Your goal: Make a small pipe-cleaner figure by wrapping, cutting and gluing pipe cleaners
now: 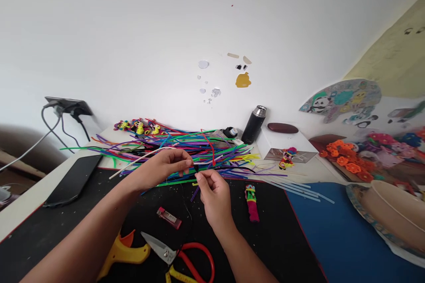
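Observation:
Between my two hands, above the front of the heap, is a small black piece that looks like pipe cleaner (196, 168). My left hand (168, 163) pinches at its upper left side with thumb and forefinger. From below right, the thumb and fingertips of my right hand (215, 196) close on its lower end. The fingers hide part of the piece. Behind both hands spreads a heap of colourful pipe cleaners (229, 155). A pink lighter (169, 218) lies on the black mat (275, 238) below my hands, and a small green and magenta pipe-cleaner figure (251, 203) rests to the right.
Red-handled scissors (166, 253) and a yellow glue gun (128, 252) lie in front. A phone (73, 181) is at left. Behind stand a black thermos (254, 125) and a white box (282, 141) with a small doll (287, 158) before it. Translucent glue sticks (299, 190) lie right.

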Demonstrator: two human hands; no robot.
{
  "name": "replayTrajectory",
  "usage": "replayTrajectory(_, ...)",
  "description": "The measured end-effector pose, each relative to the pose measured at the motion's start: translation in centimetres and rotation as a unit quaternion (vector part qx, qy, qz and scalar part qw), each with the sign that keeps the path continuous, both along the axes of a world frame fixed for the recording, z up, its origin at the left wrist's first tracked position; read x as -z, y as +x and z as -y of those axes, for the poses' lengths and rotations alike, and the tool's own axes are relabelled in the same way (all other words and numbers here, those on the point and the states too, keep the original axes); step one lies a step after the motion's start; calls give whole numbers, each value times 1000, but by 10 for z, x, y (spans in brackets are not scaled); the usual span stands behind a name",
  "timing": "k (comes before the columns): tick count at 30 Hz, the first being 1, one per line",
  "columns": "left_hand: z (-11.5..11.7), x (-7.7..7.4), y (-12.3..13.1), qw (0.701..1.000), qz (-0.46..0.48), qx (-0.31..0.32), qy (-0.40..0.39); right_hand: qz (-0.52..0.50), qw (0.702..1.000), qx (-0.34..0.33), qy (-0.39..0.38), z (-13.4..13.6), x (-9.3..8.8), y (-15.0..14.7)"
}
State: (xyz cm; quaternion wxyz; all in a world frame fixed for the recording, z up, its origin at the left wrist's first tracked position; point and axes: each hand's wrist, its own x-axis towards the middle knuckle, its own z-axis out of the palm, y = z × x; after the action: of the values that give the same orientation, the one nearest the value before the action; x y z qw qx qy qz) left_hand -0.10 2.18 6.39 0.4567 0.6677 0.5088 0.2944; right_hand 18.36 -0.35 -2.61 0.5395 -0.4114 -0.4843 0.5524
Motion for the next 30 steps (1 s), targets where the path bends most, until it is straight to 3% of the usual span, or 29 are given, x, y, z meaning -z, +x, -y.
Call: replayTrajectory(30,-4,1,6,995,-90,-43,-4,-6,1000,29,6,-8,0,1)
